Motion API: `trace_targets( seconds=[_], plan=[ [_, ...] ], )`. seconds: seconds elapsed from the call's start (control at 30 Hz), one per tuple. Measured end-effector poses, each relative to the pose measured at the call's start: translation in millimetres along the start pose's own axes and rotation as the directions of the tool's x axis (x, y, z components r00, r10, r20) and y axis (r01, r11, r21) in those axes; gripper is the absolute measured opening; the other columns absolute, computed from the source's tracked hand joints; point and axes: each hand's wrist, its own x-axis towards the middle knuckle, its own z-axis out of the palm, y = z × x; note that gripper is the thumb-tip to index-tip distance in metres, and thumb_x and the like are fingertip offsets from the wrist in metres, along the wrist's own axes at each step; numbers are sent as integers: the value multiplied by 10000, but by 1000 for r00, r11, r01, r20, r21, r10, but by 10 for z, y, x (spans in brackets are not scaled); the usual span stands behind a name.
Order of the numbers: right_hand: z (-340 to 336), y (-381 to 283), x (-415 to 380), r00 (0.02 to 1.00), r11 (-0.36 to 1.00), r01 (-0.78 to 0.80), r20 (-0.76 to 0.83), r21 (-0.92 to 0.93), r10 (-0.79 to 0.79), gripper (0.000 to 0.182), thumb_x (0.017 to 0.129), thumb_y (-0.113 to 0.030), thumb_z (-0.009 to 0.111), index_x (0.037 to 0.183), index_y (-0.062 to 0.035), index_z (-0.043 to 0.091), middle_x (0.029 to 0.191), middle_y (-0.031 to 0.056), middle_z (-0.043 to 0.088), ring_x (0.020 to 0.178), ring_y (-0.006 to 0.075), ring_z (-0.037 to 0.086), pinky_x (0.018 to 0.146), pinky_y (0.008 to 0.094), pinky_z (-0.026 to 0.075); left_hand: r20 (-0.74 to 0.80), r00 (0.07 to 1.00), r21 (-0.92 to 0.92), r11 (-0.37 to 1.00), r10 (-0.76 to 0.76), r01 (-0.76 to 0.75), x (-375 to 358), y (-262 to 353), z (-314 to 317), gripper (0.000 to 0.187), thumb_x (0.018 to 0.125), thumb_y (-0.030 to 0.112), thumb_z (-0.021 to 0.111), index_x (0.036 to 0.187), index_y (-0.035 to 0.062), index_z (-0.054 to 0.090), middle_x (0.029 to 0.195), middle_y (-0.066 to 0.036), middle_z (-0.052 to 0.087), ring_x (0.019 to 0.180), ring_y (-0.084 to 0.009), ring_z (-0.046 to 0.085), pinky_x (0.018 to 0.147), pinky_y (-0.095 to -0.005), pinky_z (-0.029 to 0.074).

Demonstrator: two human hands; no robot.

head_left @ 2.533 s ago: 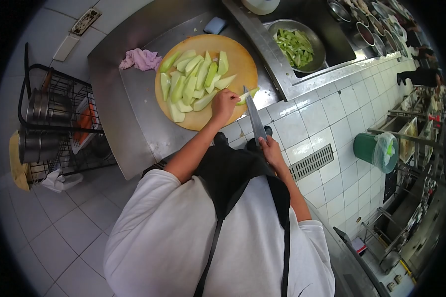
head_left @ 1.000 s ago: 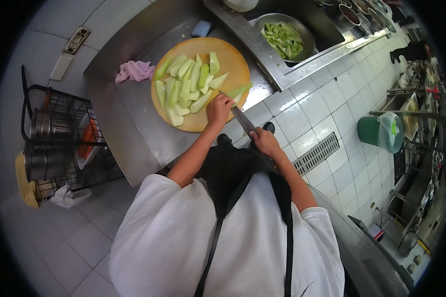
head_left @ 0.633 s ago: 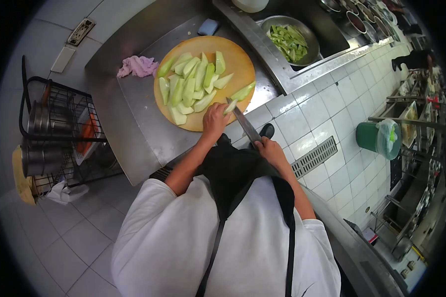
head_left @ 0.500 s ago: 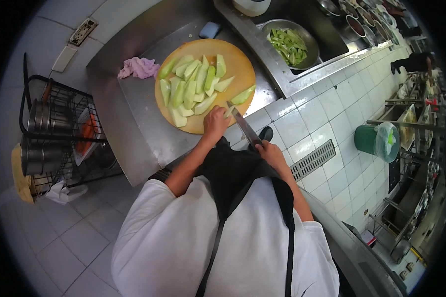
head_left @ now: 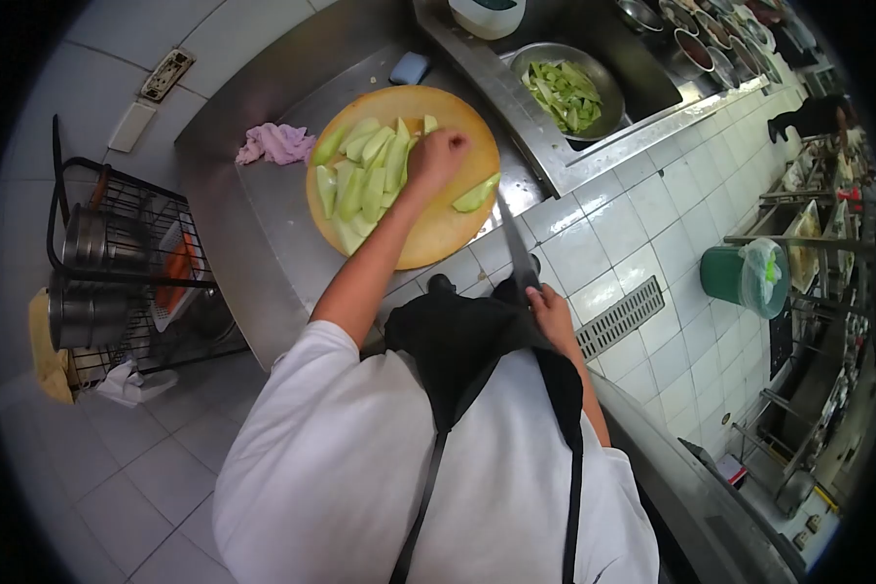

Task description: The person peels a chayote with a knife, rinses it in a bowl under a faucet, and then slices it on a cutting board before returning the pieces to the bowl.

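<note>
On the round cutting board lie several pale green vegetable wedges, mostly grouped on its left half. A separate wedge rests near the board's right edge. My left hand is over the board, right of the group, with its fingers curled; whatever they may hold is hidden. In my right hand is a knife, gripped by the handle, its blade pointing up and away from me, just off the board's edge.
A pink cloth and a blue sponge lie on the steel counter. To the right, a metal bowl of green peelings sits in the sink. A wire rack with pots stands left; a green bin is farther right.
My left hand has moved up and away from the knife, over the wedges' right side. My right hand with the knife has shifted slightly right and down, off the board.
</note>
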Motion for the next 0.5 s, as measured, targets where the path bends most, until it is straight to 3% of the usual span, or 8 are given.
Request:
trace_targets(
  seconds=[0.1, 0.13, 0.23, 0.27, 0.37, 0.4, 0.47, 0.5],
  plan=[
    [-33, 267, 36, 995, 973, -80, -36, 216, 90, 404, 996, -371, 619, 857, 6, 575, 656, 119, 622, 635, 243, 611, 608, 398, 461, -38, 956, 169, 945, 290, -280, -285, -425, 588, 414, 795, 301, 813, 1105, 51, 701, 1100, -192, 710, 993, -372, 691, 831, -435, 558],
    [-91, 291, 52, 995, 962, -97, 0, 256, 100, 415, 1003, -374, 616, 817, -9, 552, 618, 47, 571, 606, 146, 574, 552, 349, 439, 1, 959, 232, 933, 282, -275, -316, -386, 633, 415, 781, 293, 825, 1092, 53, 693, 1084, -200, 709, 998, -377, 688, 836, -445, 555],
    [-183, 301, 122, 995, 956, -103, 34, 273, 98, 420, 1015, -379, 603, 791, -31, 528, 597, 38, 537, 549, 128, 542, 507, 317, 413, 106, 974, 327, 917, 203, -227, -327, -283, 799, 423, 749, 272, 851, 1059, 53, 665, 1035, -219, 703, 1009, -389, 680, 849, -465, 549],
    [-183, 290, 146, 998, 954, -66, 38, 292, 57, 315, 1032, -350, 584, 870, -84, 535, 594, -24, 450, 442, 77, 436, 393, 268, 367, 130, 981, 316, 932, 142, -176, -272, -266, 816, 425, 746, 267, 851, 1052, 50, 651, 1018, -224, 701, 1010, -392, 678, 851, -466, 547],
    [-191, 168, 218, 997, 952, -76, 54, 298, 62, 328, 1031, -351, 586, 886, -59, 552, 594, -22, 462, 455, 63, 450, 389, 265, 360, 176, 984, 317, 944, 35, -90, -243, -294, 808, 431, 743, 248, 847, 1033, 30, 614, 992, -217, 699, 951, -385, 693, 822, -459, 556],
    [-146, 192, 274, 1000, 974, -6, 8, 226, 4, 309, 1025, -332, 592, 896, -52, 557, 591, 2, 487, 458, 101, 484, 403, 293, 384, 192, 981, 321, 944, 14, -76, -240, -334, 824, 432, 743, 240, 845, 1026, 22, 603, 987, -211, 700, 921, -381, 701, 806, -455, 562],
    [-53, 277, 324, 991, 991, 118, -77, 69, -112, 274, 1011, -293, 605, 918, -38, 568, 585, 51, 537, 464, 178, 551, 430, 348, 431, 169, 981, 31, 996, -92, 88, -270, -492, 779, 422, 752, 210, 832, 1035, 4, 595, 968, -195, 703, 834, -341, 714, 721, -431, 577],
    [-69, 152, 244, 982, 986, 157, -96, -55, -161, 242, 996, -268, 605, 940, -35, 573, 635, 107, 576, 547, 266, 587, 497, 409, 454, 169, 974, -118, 979, -148, 169, -280, -602, 778, 417, 757, 194, 826, 1039, -5, 591, 958, -186, 704, 791, -322, 721, 678, -419, 585]
  ],
)
